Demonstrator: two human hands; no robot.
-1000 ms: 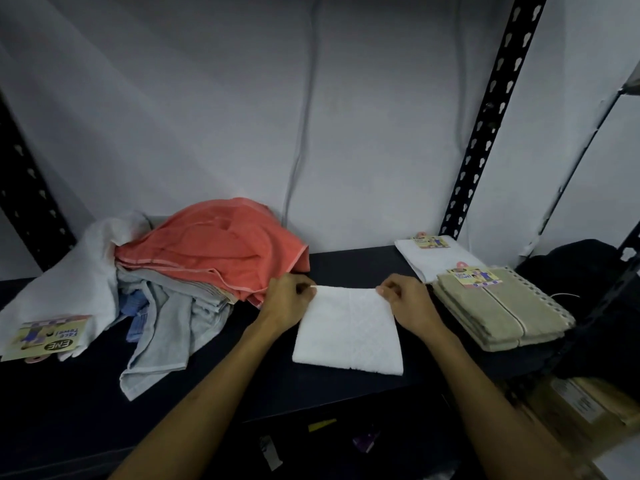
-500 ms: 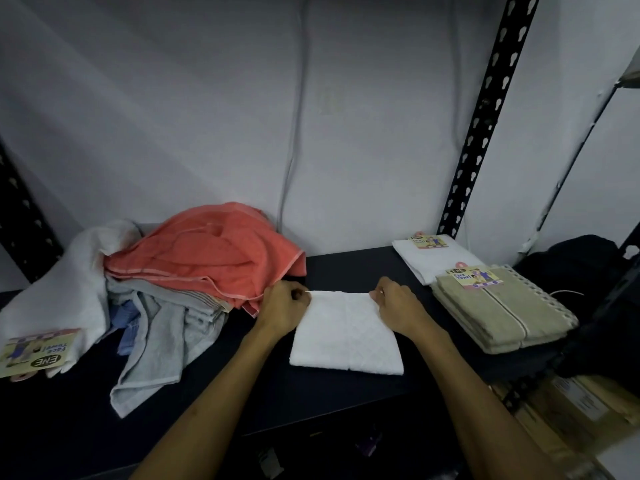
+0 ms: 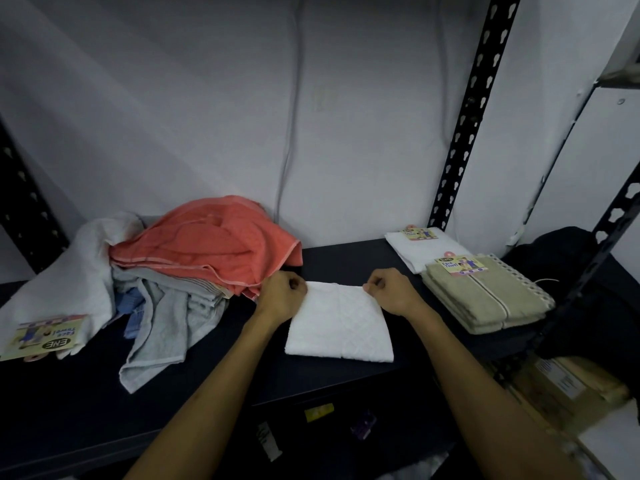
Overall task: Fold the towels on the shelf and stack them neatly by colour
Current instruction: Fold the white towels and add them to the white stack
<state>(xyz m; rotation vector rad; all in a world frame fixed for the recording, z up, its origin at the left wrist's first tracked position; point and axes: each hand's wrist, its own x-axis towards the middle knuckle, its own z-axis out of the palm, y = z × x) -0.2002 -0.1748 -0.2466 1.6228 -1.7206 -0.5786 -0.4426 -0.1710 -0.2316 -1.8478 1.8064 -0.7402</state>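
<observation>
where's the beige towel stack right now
In the head view, the beige towel stack lies on the right of the shelf, in front of a folded white towel, beyond the right hand.

Both hands, left hand and right hand, pinching folded white towel corners

The scene is dim and grainy — the wall catches soft diffuse light in slanting bands, the dark shelf sinks into shadow. Wide-angle bending curves the uprights near the edges.
</observation>
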